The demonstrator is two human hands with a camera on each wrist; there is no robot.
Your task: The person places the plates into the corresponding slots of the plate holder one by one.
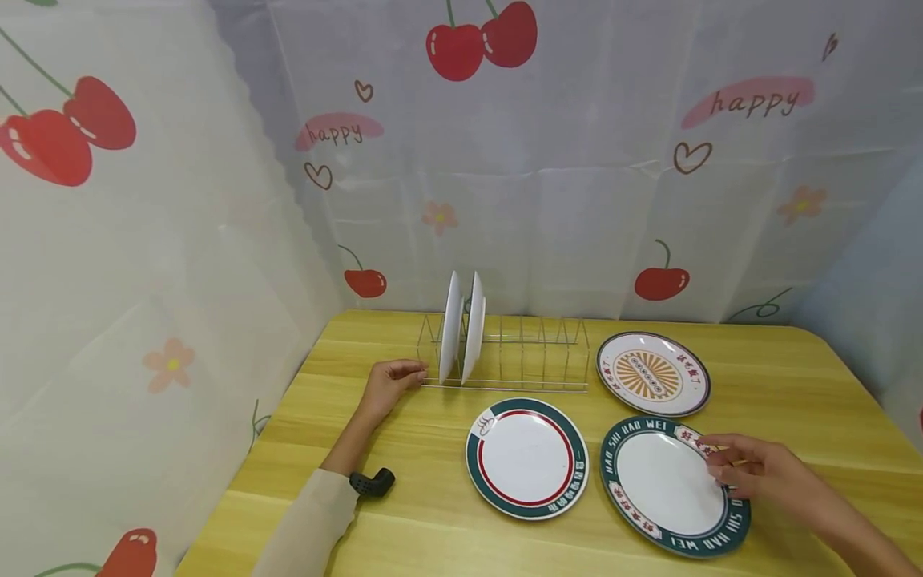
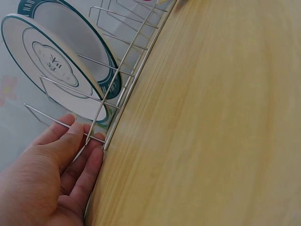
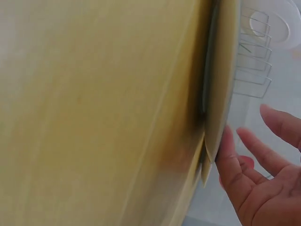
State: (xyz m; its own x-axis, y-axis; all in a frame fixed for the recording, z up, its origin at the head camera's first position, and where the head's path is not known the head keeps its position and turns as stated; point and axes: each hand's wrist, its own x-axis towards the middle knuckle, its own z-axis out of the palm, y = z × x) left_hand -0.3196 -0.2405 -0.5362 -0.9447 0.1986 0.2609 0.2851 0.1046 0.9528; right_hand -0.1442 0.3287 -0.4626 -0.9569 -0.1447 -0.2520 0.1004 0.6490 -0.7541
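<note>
My left hand point(image 1: 389, 385) grips the left end of a wire dish rack point(image 1: 534, 389), thumb and fingers around its end wires. Two plates stand upright in the rack beside that hand: a white plate with a thin green rim line point(image 2: 70, 77), and a plate with a lettered green rim point(image 2: 113, 52). At the front right, my right hand point(image 1: 764, 473) is at the right rim of a plate with a wide green lettered border point(image 1: 671, 489). One finger meets the rim in the right wrist view, while the others are spread apart from it.
A plate with a green border and red ring point(image 1: 526, 457) lies in front of the rack. Behind the right-hand plate lies one with an orange sunburst point(image 1: 645, 377). A cherry-patterned cloth point(image 1: 577, 200) hangs behind the wooden table point(image 1: 425, 529).
</note>
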